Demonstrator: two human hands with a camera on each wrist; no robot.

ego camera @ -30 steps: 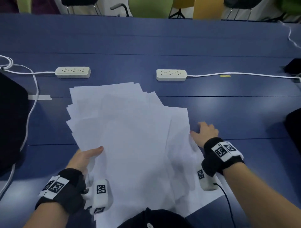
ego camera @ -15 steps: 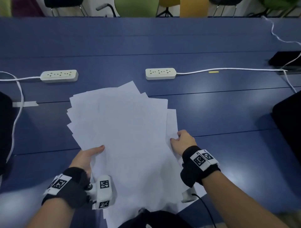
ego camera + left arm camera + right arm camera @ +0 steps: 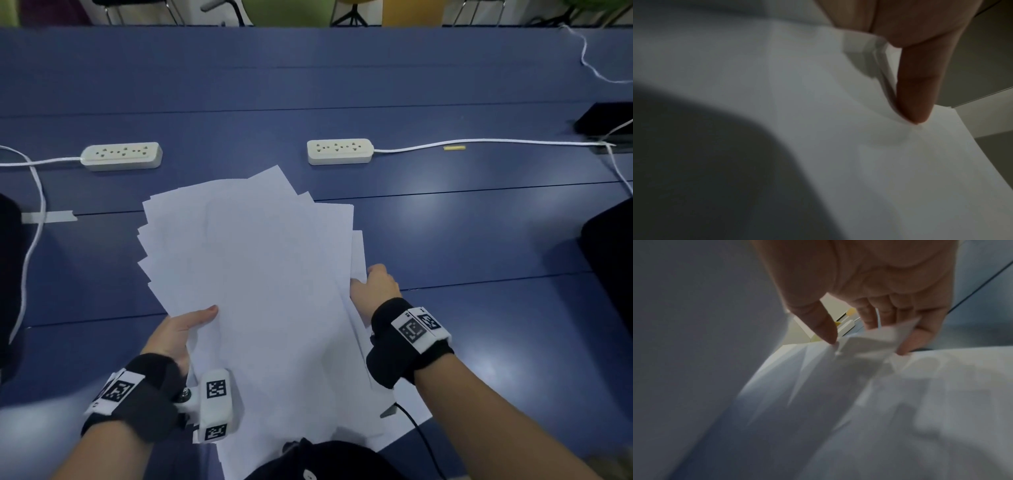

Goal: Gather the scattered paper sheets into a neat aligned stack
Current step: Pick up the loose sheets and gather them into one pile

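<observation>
A loose fan of several white paper sheets lies on the blue table, its far corners splayed at different angles. My left hand grips the pile's left edge, thumb on top; the left wrist view shows that thumb pressing into the top sheet. At the pile's right edge my right hand pinches a few sheets, with its thumb and curled fingers closed on a bent paper edge. The lower sheets run under both wrists toward me.
Two white power strips lie beyond the pile, each with a white cable. A strip of tape is stuck at the left. Dark objects sit at the left and right edges. Chairs stand past the table.
My right hand slid left along the table, pushing the outlying right sheets in against the pile, which is now narrower. The left hand kept its hold.
</observation>
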